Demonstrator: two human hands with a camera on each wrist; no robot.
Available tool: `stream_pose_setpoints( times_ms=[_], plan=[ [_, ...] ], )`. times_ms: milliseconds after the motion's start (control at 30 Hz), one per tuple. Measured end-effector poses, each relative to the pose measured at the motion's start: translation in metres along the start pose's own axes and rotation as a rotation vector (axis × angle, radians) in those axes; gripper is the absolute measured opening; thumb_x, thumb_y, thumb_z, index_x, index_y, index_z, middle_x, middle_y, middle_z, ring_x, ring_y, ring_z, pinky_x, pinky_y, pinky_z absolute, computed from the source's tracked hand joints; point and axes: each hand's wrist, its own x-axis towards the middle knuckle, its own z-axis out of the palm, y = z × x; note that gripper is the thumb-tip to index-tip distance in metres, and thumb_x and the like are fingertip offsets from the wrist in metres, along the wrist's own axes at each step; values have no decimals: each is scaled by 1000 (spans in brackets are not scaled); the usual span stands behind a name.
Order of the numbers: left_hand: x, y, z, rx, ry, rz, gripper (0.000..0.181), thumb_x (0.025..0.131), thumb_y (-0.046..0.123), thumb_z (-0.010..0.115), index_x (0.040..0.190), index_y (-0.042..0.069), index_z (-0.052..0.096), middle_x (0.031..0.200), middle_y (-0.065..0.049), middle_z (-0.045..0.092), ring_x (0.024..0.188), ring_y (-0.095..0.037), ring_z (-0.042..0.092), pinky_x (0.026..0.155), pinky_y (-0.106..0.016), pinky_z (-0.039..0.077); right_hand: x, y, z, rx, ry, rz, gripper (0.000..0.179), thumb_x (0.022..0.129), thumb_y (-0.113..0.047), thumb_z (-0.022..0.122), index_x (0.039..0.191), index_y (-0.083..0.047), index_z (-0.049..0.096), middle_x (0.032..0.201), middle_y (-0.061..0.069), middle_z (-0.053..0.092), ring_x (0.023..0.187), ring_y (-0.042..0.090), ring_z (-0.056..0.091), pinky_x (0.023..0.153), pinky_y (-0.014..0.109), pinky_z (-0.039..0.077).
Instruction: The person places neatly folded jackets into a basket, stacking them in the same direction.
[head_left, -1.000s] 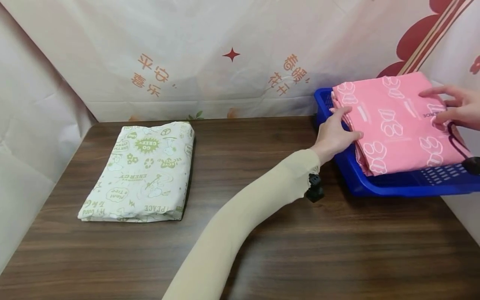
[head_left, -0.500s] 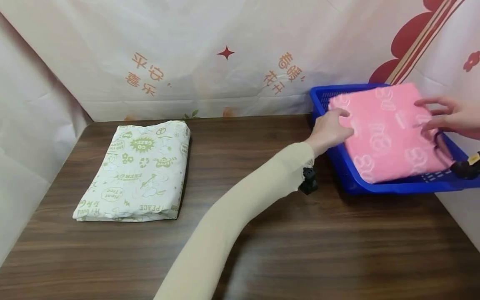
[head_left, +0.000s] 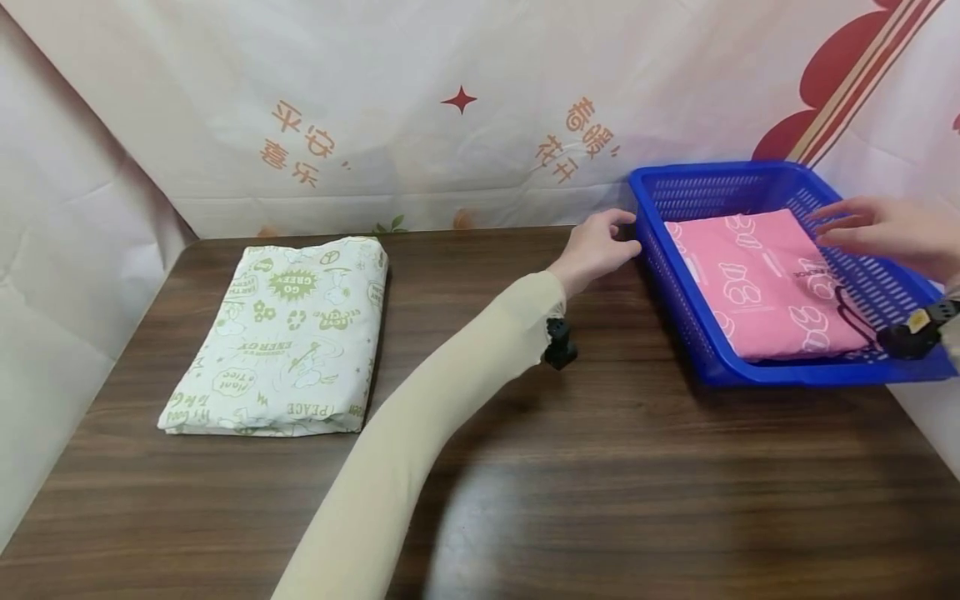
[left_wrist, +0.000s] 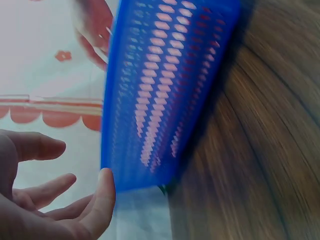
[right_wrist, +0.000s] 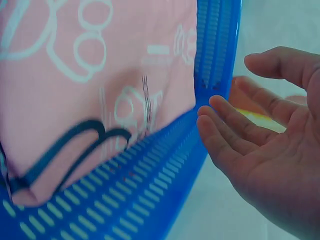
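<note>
A folded pink cloth (head_left: 757, 283) with white line drawings lies in the blue plastic basket (head_left: 678, 312) on the right. My left hand (head_left: 598, 250) is just outside the basket's left wall, fingers loosely bent and holding nothing. In the left wrist view that hand (left_wrist: 55, 195) has its thumb and fingers spread apart beside the slotted wall. Over the basket's right side is my right hand (head_left: 885, 229), fingers relaxed and off the cloth. The right wrist view shows the same hand (right_wrist: 265, 125) with nothing in its grasp, fingertips near the basket's rim.
A folded white cloth (head_left: 281, 342) with green print lies on the left of the brown wooden table (head_left: 570, 483). A pale curtain (head_left: 420, 150) with orange characters hangs behind. Small black wrist cameras (head_left: 558, 343) sit on both wrists.
The pink cloth has gone down into the basket and both hands have let go of it. My left hand has drawn back left past the wall; the right hand has lifted off.
</note>
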Motion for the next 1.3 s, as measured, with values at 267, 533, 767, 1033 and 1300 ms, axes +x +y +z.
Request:
stream_pose_setpoints(
  times_ms=[267, 533, 767, 1033, 1300],
  plan=[
    [-2, -33, -26, -67, -45, 5, 46, 94, 12, 61, 139, 13, 52, 134, -10, 53, 81, -17, 67, 69, -20, 51, 7, -26, 23, 66, 93, -92, 52, 99, -32, 53, 142, -13, 32, 138, 29, 37, 116, 37, 46, 88, 55, 48],
    [-8, -78, -52, -120, -31, -48, 46, 94, 8, 60, 139, 7, 50, 139, -19, 47, 101, -30, 64, 80, -31, 54, 4, -54, 32, 119, 108, -206, 36, 100, -24, 54, 135, -23, 46, 111, -21, 52, 94, -10, 51, 70, 16, 48],
    [-14, -107, -71, -152, 2, -115, 47, 94, 8, 59, 140, 5, 49, 140, -19, 46, 102, -31, 63, 84, -35, 53, 2, -80, 45, 118, 121, -363, 34, 99, -9, 53, 133, -11, 49, 108, -23, 57, 98, -9, 54, 73, 13, 48],
    [-23, -123, -92, -76, 41, -126, 47, 94, 9, 60, 139, 6, 49, 139, -20, 47, 96, -31, 65, 81, -34, 54, 3, -118, 59, 83, 117, -386, 38, 97, -12, 58, 133, -4, 49, 116, -4, 61, 99, -8, 54, 75, 11, 46],
    [-34, -143, -115, -94, 65, -146, 48, 93, 8, 62, 138, 3, 49, 138, -22, 47, 98, -32, 63, 81, -37, 54, 2, -144, 67, 94, 85, -419, 38, 98, -13, 56, 135, -5, 49, 128, 19, 56, 103, -5, 54, 78, 10, 45]
  ],
)
